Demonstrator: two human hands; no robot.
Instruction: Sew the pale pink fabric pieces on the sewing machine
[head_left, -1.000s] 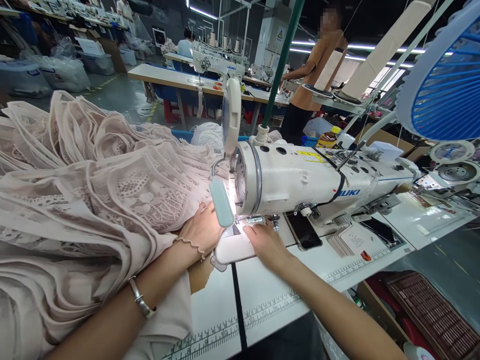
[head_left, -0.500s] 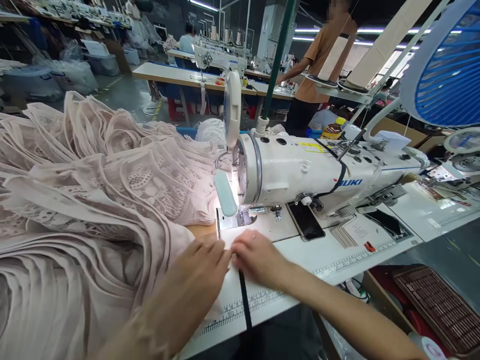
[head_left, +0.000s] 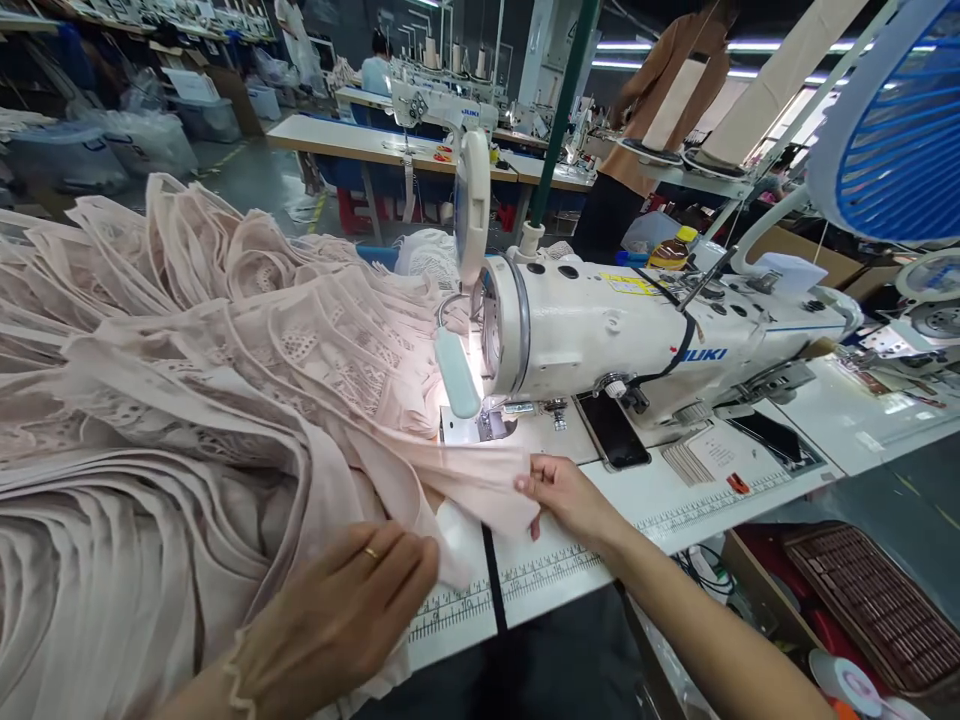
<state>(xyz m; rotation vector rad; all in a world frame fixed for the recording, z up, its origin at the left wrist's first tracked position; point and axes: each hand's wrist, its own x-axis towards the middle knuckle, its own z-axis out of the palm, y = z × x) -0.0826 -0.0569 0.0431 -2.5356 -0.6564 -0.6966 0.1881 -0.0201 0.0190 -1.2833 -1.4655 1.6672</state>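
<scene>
A big heap of pale pink lace garments (head_left: pixel 187 380) covers the left half of the sewing table. My left hand (head_left: pixel 352 605) lies on the near edge of the heap, fingers curled over the cloth, a ring on one finger. My right hand (head_left: pixel 562 495) pinches the corner of a plain pink fabric piece (head_left: pixel 465 480) and holds it stretched just in front of the needle area. The white Juki sewing machine (head_left: pixel 637 335) stands behind, its lamp (head_left: pixel 457 370) lit over the needle plate.
A phone (head_left: pixel 611 430) lies flat under the machine arm. A blue fan (head_left: pixel 892 120) stands at the right. The white table (head_left: pixel 675 500) has ruler marks along its front. A person in an orange top (head_left: pixel 660 90) stands behind. Crates (head_left: pixel 862 610) sit below right.
Both hands came back from the needle toward the table's front edge. My right hand has since picked up the fabric's corner and lifted it rightward; my left moved onto the heap's near edge.
</scene>
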